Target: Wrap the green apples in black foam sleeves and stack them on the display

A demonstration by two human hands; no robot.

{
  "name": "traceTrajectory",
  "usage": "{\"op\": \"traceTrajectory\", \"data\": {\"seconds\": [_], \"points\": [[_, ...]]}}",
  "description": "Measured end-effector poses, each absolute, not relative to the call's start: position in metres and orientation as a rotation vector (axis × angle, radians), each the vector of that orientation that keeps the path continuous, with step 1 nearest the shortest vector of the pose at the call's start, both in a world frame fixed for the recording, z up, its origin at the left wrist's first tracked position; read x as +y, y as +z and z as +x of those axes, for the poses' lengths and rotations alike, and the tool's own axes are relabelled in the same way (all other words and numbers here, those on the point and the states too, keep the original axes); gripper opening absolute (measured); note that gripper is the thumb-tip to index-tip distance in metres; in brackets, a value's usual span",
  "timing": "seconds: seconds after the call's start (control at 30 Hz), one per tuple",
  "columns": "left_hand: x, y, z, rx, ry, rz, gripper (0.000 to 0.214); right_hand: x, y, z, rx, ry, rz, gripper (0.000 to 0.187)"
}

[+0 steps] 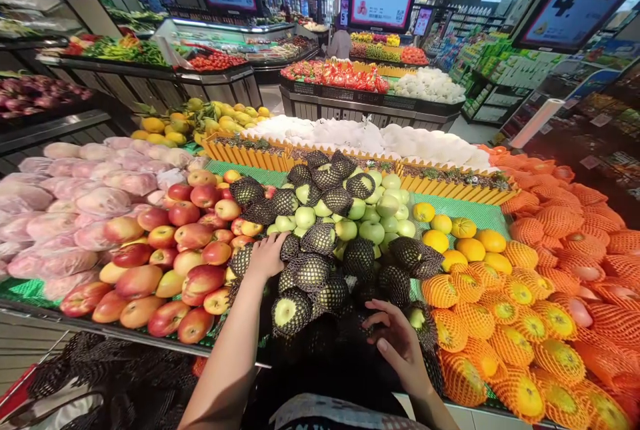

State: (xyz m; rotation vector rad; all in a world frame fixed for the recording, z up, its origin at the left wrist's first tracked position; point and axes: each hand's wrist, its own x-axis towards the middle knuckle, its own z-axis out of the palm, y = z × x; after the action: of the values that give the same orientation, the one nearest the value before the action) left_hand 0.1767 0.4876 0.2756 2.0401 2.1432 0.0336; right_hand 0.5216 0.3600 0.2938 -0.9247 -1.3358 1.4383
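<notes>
My left hand (267,258) reaches forward on the left side of a pile of green apples in black foam nets. Its fingers curl over a netted green apple (290,247), and the fingertips are partly hidden. My right hand (393,333) hovers at the pile's near edge, fingers apart and holding nothing. Close by it lie dark netted apples, among them a netted apple (395,283) and one with its green top showing (417,318). Between my hands sits a netted green apple (285,313), its top bare. Behind are bare green apples (373,230).
Red apples (193,237) lie left, beside wrapped pink fruit (100,193). At right are oranges (470,248), fruit in yellow-orange nets (510,337) and orange-netted fruit (575,250). A low yellow fence (430,185) crosses behind. Black netting (120,377) hangs lower left.
</notes>
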Motion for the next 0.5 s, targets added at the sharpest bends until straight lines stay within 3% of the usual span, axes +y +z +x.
{"op": "traceTrajectory", "data": {"seconds": [0.17,0.33,0.4,0.5], "points": [[0.462,0.285,0.159,2.053,0.267,2.06,0.091,0.358,0.29,0.524,-1.347,1.39,-1.0,0.041],[0.393,0.291,0.085,2.334,0.844,1.883,0.072,0.351,0.286,0.514,-1.319,1.483,-1.004,0.038],[0.354,0.276,0.049,2.697,0.849,1.582,0.071,0.347,0.285,0.506,-1.325,1.56,-0.994,0.036],[0.287,0.233,0.005,2.996,0.511,1.041,0.075,0.344,0.286,0.492,-1.368,1.639,-0.978,0.034]]}}
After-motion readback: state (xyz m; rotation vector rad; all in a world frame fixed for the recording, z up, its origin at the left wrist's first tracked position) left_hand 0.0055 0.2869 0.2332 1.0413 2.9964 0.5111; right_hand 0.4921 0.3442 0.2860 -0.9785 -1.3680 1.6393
